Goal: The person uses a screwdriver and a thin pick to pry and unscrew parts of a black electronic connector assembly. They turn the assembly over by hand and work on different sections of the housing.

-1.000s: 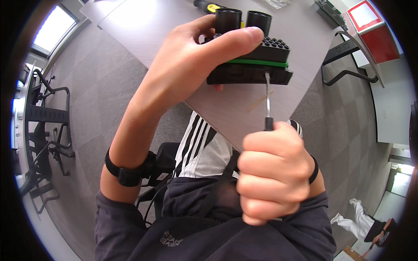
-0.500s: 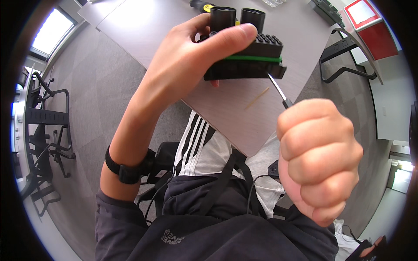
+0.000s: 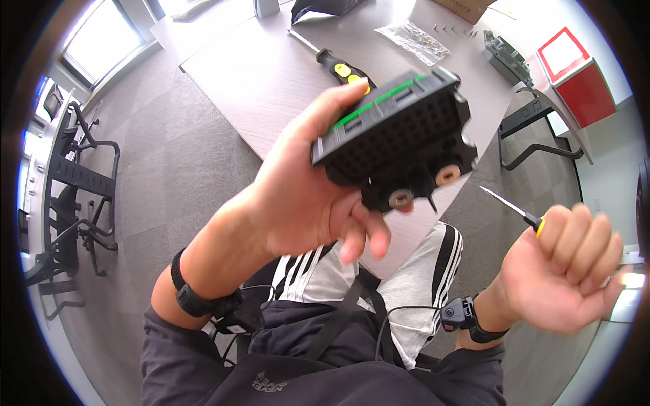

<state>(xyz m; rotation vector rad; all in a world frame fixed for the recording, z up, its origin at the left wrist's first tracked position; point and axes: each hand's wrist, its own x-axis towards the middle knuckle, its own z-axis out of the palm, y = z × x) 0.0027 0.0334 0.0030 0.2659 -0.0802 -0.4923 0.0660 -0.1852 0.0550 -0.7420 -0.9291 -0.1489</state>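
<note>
My left hand [image 3: 305, 183] holds up a black plastic connector block [image 3: 406, 125] with a green strip along its upper side. The block is tilted, showing a face with rows of small holes and two round brass-coloured fittings at its lower edge. The thumb lies along the block's upper left end, and the other fingers are partly hidden beneath it. Lower right, my right hand [image 3: 565, 271] is closed round a small screwdriver [image 3: 508, 206] with a thin metal shaft and a black and yellow handle. Its tip points up and left, apart from the block.
On the table [image 3: 237, 88] lies a larger black and yellow screwdriver [image 3: 336, 66]. Beyond it are a black bag [image 3: 325, 8], a clear bag of small metal parts [image 3: 414, 42], several loose screws [image 3: 455, 30], a cardboard box [image 3: 467, 8] and a grey moulded part [image 3: 508, 57].
My left hand has turned the block over, bringing its holed face and brass-coloured fittings into view. My right hand has moved away to the right, drawing the small screwdriver's tip off the block.
</note>
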